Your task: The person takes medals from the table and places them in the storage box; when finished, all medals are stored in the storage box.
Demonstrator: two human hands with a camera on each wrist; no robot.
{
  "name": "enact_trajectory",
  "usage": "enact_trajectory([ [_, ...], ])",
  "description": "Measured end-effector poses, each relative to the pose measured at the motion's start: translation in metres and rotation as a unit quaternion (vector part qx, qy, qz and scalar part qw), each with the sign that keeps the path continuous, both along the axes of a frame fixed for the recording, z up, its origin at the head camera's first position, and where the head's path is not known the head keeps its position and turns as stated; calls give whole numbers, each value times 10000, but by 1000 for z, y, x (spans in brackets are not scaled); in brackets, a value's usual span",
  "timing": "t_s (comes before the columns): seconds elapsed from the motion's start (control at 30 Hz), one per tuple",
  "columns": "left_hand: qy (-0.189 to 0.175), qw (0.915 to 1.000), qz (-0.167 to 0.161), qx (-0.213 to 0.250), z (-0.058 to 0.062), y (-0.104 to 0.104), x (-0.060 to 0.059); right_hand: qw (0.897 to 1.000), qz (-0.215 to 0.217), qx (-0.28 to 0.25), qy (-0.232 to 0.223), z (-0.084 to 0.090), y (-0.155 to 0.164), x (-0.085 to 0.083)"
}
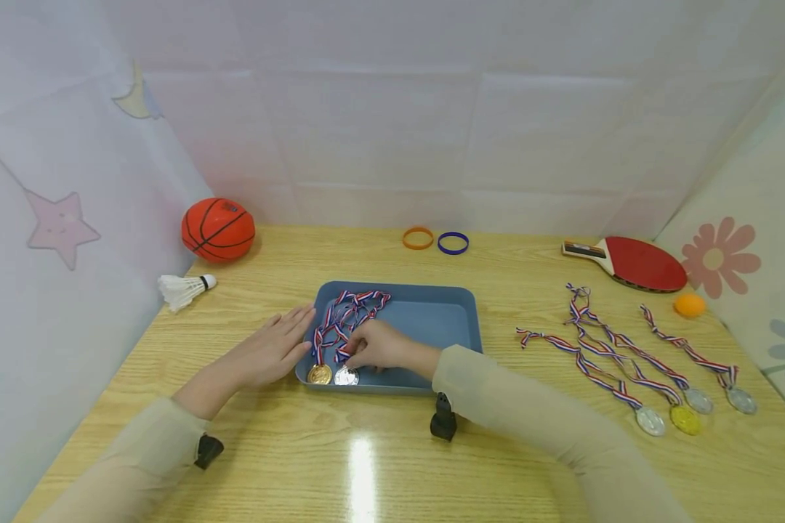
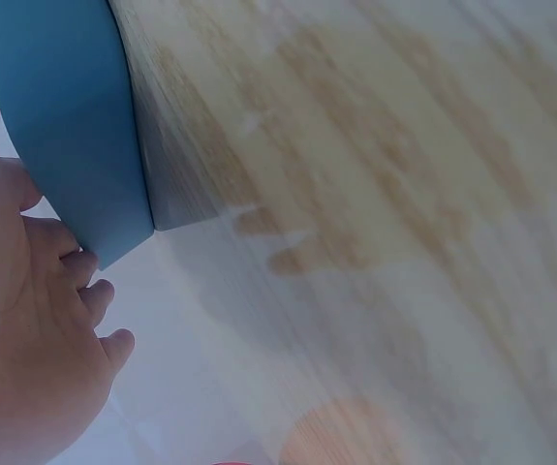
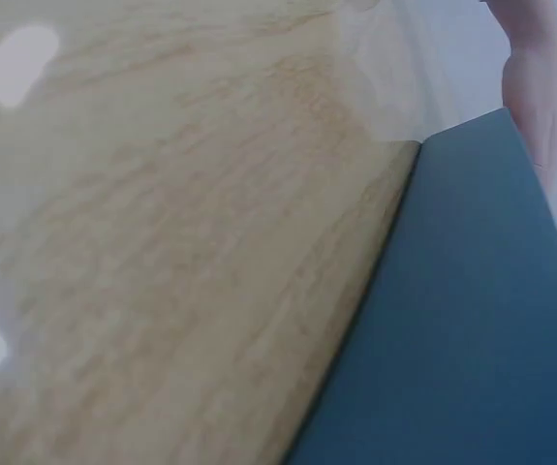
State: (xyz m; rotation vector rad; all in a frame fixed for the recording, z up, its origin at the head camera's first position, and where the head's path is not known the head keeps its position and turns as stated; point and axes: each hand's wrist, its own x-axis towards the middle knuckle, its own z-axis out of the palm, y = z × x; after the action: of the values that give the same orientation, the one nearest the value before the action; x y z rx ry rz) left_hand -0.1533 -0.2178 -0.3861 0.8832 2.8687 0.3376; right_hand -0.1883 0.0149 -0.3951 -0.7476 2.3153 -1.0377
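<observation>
Head view showed a blue tray [image 1: 432, 309] on a wooden table [image 1: 366, 450], with two medals lying at its near left corner: a gold medal [image 1: 319, 374] and a silver medal [image 1: 346, 376], just beside each other. Their striped ribbons [image 1: 349, 312] ran from the discs away toward the far side of the tray, so the long axis of each medal pointed away from the person.

The right hand [image 1: 376, 346] was inside the tray, directly over the ribbon of the silver medal. Its fingers were curled down and seemed to pinch this ribbon just above the disc (the fingertips themselves were partly hidden, so the pinch is my reading). The silver medal lay immediately in front of and under this hand, toward the person's left, and the right hand was clearly the nearer one to it.

The left hand [image 1: 268, 352] rested flat on the table with straight, relaxed fingers, touching the left outer wall of the tray and holding nothing. The left wrist view agreed: the fingers [image 2: 94, 291] lay against the tray corner [image 2: 75, 145]. The right wrist view showed only the tray wall and the table.

Well apart, on the right of the table, four more medals [image 1: 667, 407] lay with their ribbons spread out. Farther back were a red paddle [image 1: 637, 263], an orange ball [image 1: 690, 305], two wristbands [image 1: 435, 240], a basketball [image 1: 218, 229] and a shuttlecock [image 1: 183, 289].
</observation>
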Motion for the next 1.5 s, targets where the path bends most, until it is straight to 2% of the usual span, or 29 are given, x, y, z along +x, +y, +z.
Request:
enact_trajectory([
  [0.13, -29, 10000, 0, 28, 0, 0, 0, 9999, 127, -111, -37, 14, 10, -2],
  [0.27, -18, 10000, 8, 32, -1, 1, 0, 9995, 149, -278, -55, 35, 26, 0],
  [0.47, 40, 10000, -27, 11, -4, 1, 2, 9979, -39, -633, 121, 68, 65, 12],
  [0.63, 0, 10000, 7, 31, -4, 0, 3, 9936, -211, -946, 582, 81, 110, 19],
  [0.8, 11, 10000, 23, 40, -3, -1, 2, 9900, -679, -966, 776, 86, 157, 27],
  [1.0, 11, 10000, 32, 54, -3, 0, 4, 9830, -1515, -575, 863, 78, 210, 42],
  [1.13, 8, 10000, 32, 78, -3, 1, 4, 9772, -1865, -354, 951, 65, 247, 53],
  [1.3, 24, 10000, 23, 87, -2, 1, 4, 9735, -1994, 91, 1115, 46, 296, 61],
  [1.4, 34, 10000, 18, 86, -1, 1, 4, 9736, -1993, 299, 1067, 34, 323, 65],
  [1.5, 50, 10000, 17, 74, -1, 1, 3, 9760, -1858, 362, 1075, 23, 349, 69],
])
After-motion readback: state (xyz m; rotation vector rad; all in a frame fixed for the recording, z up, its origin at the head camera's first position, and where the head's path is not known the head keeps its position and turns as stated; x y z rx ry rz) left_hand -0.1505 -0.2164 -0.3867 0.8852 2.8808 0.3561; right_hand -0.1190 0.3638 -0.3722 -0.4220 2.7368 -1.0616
